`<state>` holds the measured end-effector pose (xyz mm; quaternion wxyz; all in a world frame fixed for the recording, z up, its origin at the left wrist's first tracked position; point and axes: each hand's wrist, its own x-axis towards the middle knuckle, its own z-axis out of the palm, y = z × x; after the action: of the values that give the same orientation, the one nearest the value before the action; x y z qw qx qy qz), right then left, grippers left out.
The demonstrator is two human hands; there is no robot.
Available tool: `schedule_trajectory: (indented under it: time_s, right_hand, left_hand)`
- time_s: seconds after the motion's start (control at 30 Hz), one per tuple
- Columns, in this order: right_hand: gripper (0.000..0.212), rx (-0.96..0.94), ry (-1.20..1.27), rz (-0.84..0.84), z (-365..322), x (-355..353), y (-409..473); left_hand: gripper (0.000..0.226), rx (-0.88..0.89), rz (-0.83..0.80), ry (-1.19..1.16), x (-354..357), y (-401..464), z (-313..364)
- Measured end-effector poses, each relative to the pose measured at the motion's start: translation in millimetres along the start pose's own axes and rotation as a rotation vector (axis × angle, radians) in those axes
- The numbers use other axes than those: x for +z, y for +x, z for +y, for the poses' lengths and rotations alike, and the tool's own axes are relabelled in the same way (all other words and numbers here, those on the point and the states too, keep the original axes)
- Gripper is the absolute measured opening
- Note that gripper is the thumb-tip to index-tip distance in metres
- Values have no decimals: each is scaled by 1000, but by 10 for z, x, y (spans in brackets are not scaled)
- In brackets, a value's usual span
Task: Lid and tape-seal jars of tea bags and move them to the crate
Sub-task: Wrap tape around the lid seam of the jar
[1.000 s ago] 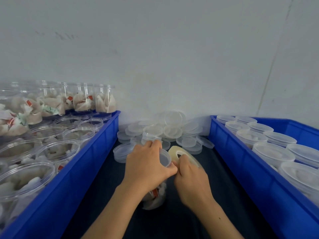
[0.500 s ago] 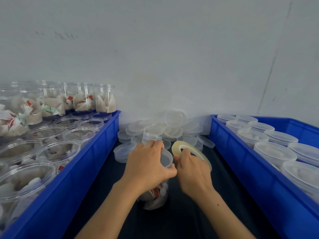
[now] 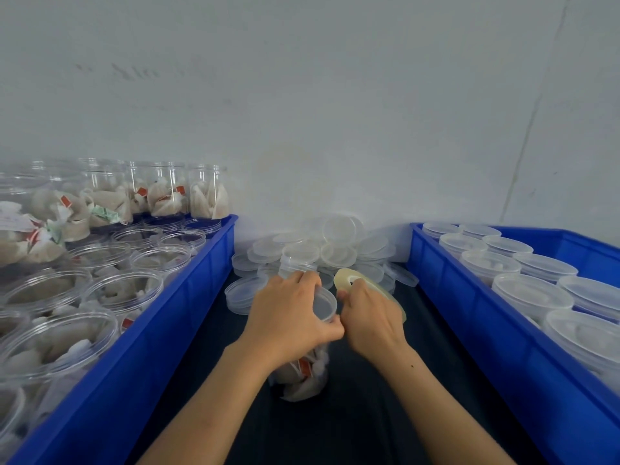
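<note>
At the centre of the frame, a person's two bare hands work on a clear jar (image 3: 303, 377) of tea bags that stands on the dark tabletop (image 3: 362, 421) between two blue crates. The left hand (image 3: 285, 318) wraps over the top of the jar, fingers curled round its see-through lid (image 3: 324, 303), thumb pressed to the lid's near edge. The right hand (image 3: 367, 317) grips a roll of clear tape (image 3: 350, 280), one finger hooked through the roll's core; the roll tilts up and away just right of the lid. The thumb tips of both hands meet at the rim of the lid. Whether a strip of tape already runs from the roll to the jar cannot be made out.

White tea bags with red tags show through the jar's lower wall, beneath the left wrist.

Along the left of the frame, a blue crate (image 3: 141, 360) holds many open jars (image 3: 100, 290) filled with tea bags, more of them stacked higher toward the upper left. Along the right side, a second blue crate (image 3: 496, 333) carries rows of lidded jars (image 3: 533, 293), standing close together.

Behind the hands, against the pale wall (image 3: 335, 112), a loose heap of spare lids (image 3: 335, 246) lies on the tabletop between the two crates, some stacked, one propped on edge against the wall.
</note>
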<state>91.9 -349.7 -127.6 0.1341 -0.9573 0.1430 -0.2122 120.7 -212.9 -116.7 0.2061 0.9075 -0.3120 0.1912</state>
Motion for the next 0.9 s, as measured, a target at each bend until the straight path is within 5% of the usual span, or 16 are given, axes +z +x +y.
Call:
schedule_trajectory:
  time_s: [0.33, 0.63, 0.9]
  right_hand:
    - [23, 29, -156, -107, 263, -280, 399]
    - [30, 115, 178, -227, 341, 69, 19]
    - [26, -32, 104, -29, 421, 260, -387]
  left_hand:
    - [53, 100, -75, -123, -79, -145, 122]
    - [46, 114, -80, -76, -80, -111, 106]
    - [44, 110, -69, -79, -81, -126, 120]
